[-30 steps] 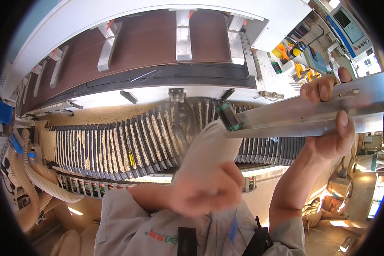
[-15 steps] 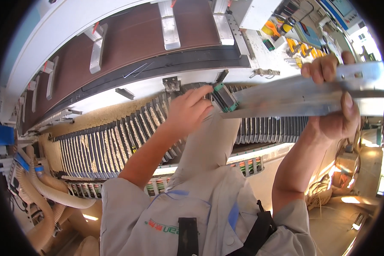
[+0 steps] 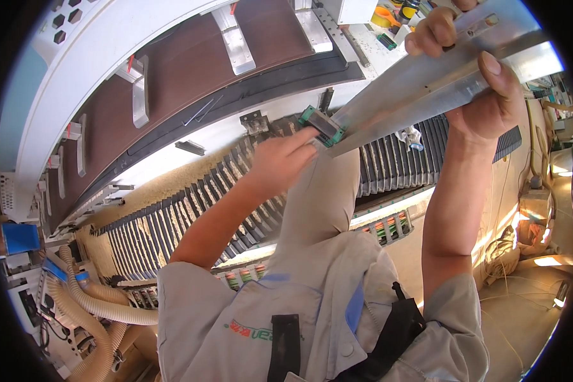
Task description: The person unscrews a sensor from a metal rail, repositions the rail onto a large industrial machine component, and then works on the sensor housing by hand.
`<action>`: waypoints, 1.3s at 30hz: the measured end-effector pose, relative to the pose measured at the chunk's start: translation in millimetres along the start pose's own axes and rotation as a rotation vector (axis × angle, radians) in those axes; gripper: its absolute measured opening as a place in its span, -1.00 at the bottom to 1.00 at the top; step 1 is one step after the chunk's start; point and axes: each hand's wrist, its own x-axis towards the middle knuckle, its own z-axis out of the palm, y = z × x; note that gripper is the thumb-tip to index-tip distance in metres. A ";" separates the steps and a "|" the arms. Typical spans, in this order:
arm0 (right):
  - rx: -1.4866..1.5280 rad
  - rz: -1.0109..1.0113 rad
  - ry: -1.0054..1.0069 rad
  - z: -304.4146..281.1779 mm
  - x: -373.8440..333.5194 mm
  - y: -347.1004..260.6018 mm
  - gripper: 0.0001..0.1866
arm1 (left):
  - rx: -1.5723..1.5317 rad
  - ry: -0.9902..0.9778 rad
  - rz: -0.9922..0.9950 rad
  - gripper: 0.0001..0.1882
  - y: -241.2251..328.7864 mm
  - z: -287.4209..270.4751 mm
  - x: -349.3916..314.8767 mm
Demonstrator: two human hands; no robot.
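Right hand (image 3: 487,111) at 2 o'clock, fingers clamped round the metal profile (image 3: 414,95). Profile's near end at 1 o'clock, bearing a green-edged block (image 3: 325,126). Left hand (image 3: 280,162) just off centre toward 11 o'clock, fingertip at block; whether it pinches, cannot tell. Versus half a second earlier: profile's outer end swung from nearly 3 o'clock to 2 o'clock in view; left fingers stay by the block.
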 end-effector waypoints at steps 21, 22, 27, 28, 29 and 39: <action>0.074 0.078 -0.040 13.3 11.9 4.8 -0.27 | -0.063 0.087 -0.064 -0.83 -12.0 -0.6 -6.9; 0.092 0.072 -0.060 14.9 12.9 5.6 -0.28 | -0.065 0.088 -0.063 -0.83 -12.8 2.3 -8.6; 0.098 0.051 -0.091 23.6 15.1 6.2 -0.29 | -0.239 0.067 -0.008 -0.83 -2.3 4.3 -8.8; 0.094 0.052 -0.086 25.7 15.8 5.2 -0.29 | -0.238 0.068 -0.008 -0.83 1.7 5.2 -9.5; 0.089 0.053 -0.081 28.1 15.7 4.4 -0.29 | -0.266 0.145 -0.042 -0.81 6.8 6.2 -11.9; 0.109 0.060 -0.072 24.3 16.1 8.9 -0.31 | -0.750 0.558 -0.724 -0.91 -15.9 11.9 -20.8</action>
